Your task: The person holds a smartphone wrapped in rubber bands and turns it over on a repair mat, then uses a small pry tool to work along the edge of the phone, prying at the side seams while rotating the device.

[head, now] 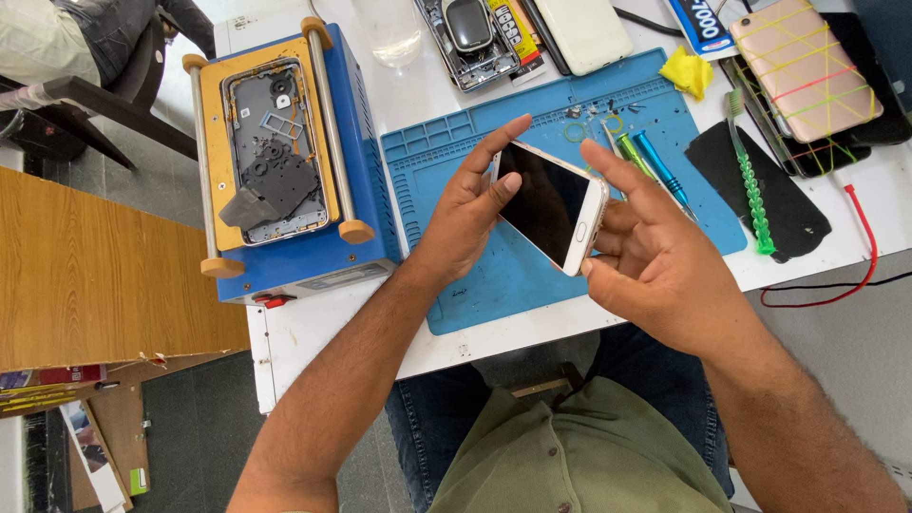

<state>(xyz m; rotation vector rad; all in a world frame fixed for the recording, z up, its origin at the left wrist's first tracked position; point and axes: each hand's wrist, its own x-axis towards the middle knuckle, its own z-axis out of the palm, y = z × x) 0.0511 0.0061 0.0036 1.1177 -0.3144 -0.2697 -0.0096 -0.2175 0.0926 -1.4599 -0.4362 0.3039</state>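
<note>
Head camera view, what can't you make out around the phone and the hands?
- Back of the phone: faces away from the head camera.
- Right hand fingertips: hidden behind the phone.
- Left hand palm: turned away.
- Screws on the blue mat: too small to count.
- Pink phone with rubber bands: cut off by the top edge.
- Glue tube: cut off at the top.

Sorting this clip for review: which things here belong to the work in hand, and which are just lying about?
In hand:
- white smartphone, dark screen up
- left hand and right hand, both holding it
- blue work mat beneath

Lying about:
- blue heating machine with a phone frame
- green toothbrush
- rubber-banded pink phone
- yellow cloth
</note>
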